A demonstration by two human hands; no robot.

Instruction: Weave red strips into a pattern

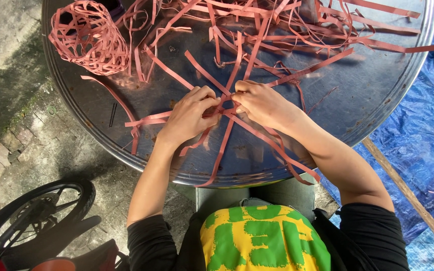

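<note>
Pinching crossed pink strips (227, 108) at the middle of the round metal counter (377, 95), left hand (189, 116) and right hand (262, 104) meeting fingertip to fingertip. Both grips closing on the strips where they overlap, loose ends fanning outward across the counter and over its near edge. Lying heaped along the far side, a tangle of loose strips (287, 25). Sitting at the far left, well apart from the hands, a woven strip basket (89, 37). Showing beside the counter, a blue tarp (423, 140) and a wheel (41, 211).
</note>
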